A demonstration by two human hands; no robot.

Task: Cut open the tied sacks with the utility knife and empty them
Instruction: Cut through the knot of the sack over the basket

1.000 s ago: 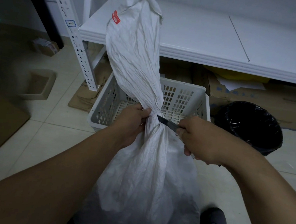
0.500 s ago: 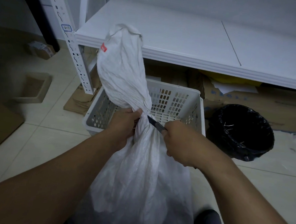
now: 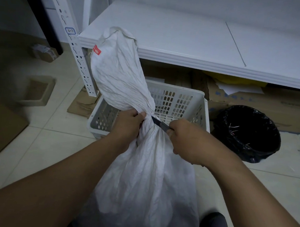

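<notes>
A white woven sack (image 3: 142, 174) stands on the floor between my arms, cinched at a tied neck. Its loose top (image 3: 120, 73) with a red label flops up and to the left. My left hand (image 3: 127, 124) grips the sack right at the neck from the left. My right hand (image 3: 186, 142) grips a dark utility knife (image 3: 160, 123), and the blade end touches the neck from the right. The tie itself is hidden in the folds.
A white perforated plastic basket (image 3: 181, 101) stands just behind the sack. A bin lined with a black bag (image 3: 250, 133) is at the right. White shelving (image 3: 193, 45) with cardboard under it runs across the back. My dark shoe (image 3: 212, 226) is at the bottom.
The sack's loose top has dropped lower and leaned left. Both hands stay at the neck, with the knife still pressed against it.
</notes>
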